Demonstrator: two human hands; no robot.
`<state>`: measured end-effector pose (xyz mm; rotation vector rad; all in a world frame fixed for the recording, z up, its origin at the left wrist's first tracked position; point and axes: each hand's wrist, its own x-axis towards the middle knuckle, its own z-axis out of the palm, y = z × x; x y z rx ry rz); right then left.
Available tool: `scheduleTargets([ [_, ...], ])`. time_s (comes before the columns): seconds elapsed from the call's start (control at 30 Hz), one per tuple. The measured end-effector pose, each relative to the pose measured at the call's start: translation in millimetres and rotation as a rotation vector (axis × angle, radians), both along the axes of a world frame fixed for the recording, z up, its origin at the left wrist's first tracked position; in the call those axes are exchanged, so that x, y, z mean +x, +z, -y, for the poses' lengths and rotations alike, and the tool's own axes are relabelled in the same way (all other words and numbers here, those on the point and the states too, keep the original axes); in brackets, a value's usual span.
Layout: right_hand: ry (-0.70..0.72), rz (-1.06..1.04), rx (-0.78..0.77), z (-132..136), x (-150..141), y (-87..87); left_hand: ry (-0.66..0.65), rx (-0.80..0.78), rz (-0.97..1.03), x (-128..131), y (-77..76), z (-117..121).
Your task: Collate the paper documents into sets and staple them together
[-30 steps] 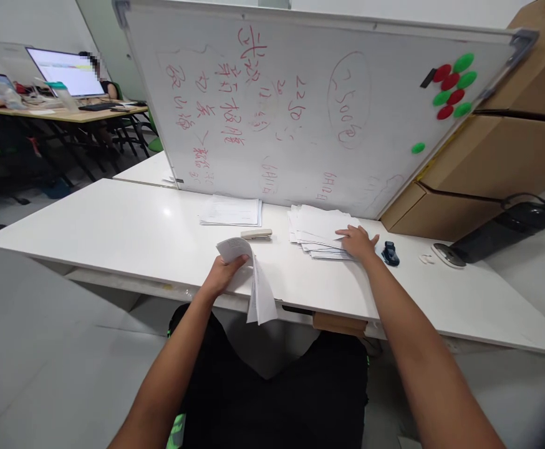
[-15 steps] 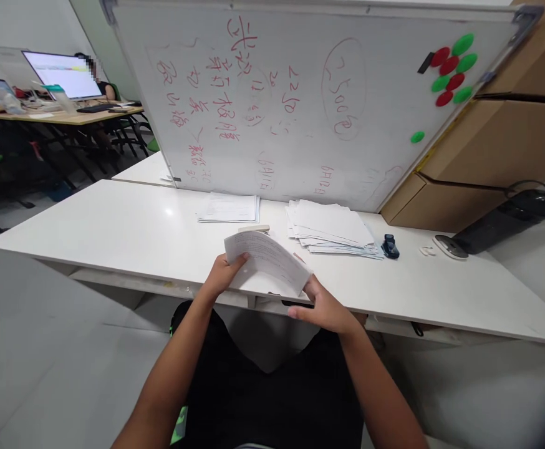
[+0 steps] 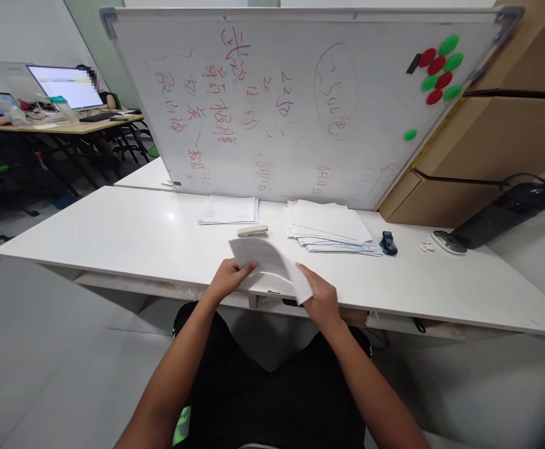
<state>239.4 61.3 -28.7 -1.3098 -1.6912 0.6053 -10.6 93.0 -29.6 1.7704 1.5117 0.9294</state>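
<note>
Curved printed paper [image 3: 270, 262] is held up over the desk's front edge; whether it is one sheet or several I cannot tell. My left hand [image 3: 228, 279] pinches its left side, thumb across the front. My right hand [image 3: 322, 299] grips the right side, with fingers along the edge and the thumb hidden. Just beyond the paper lies a beige stapler [image 3: 252, 231]. Farther back on the desk are a neat stack of printed sheets [image 3: 228, 210] to the left and a larger, uneven stack of paper [image 3: 331, 224] to the right.
A whiteboard [image 3: 272, 125] with red writing and magnets stands along the back of the white desk [image 3: 113, 231]. To the right are a dark blue small device [image 3: 388, 243], a mouse [image 3: 449, 242], a black bottle [image 3: 511, 209] and cardboard boxes [image 3: 441, 198]. People sit at another table [image 3: 80, 126].
My right hand has closed from a loose, thumb-out pose onto the paper's right side. The paper has bent more and shifted slightly, so the stapler behind it shows fully.
</note>
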Motion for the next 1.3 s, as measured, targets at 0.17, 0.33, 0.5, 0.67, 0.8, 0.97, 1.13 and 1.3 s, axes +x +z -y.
scheduleTargets([
  [0.17,-0.496,-0.108,-0.224,35.0,41.1,-19.2,-0.267,0.494,-0.409,9.0,6.4,-2.4],
  [0.33,-0.585,-0.641,-0.442,58.3,58.8,-28.9,-0.023,0.544,-0.585,14.7,29.8,-57.2],
  [0.5,-0.453,-0.797,-0.546,67.2,54.9,-18.2,-0.083,0.213,-0.679,8.7,23.9,-114.7],
  [0.67,-0.328,-0.803,-0.604,60.8,52.5,-6.8,-0.216,0.214,-0.569,-1.8,17.5,-100.7],
  [0.8,-0.278,-0.724,-0.663,49.2,42.9,-5.5,-0.375,0.212,-0.522,-4.8,23.5,-59.8],
  [0.97,-0.208,-0.691,-0.719,40.1,25.8,-12.8,-0.427,0.132,-0.427,-8.3,34.6,-33.5],
  [1.13,-0.161,-0.685,-0.688,26.3,10.0,-18.3,-0.285,0.07,-0.341,1.0,49.9,-62.8],
  [1.3,-0.115,-0.658,-0.702,17.1,0.6,-21.0,-0.299,0.061,-0.458,33.9,50.6,-100.8],
])
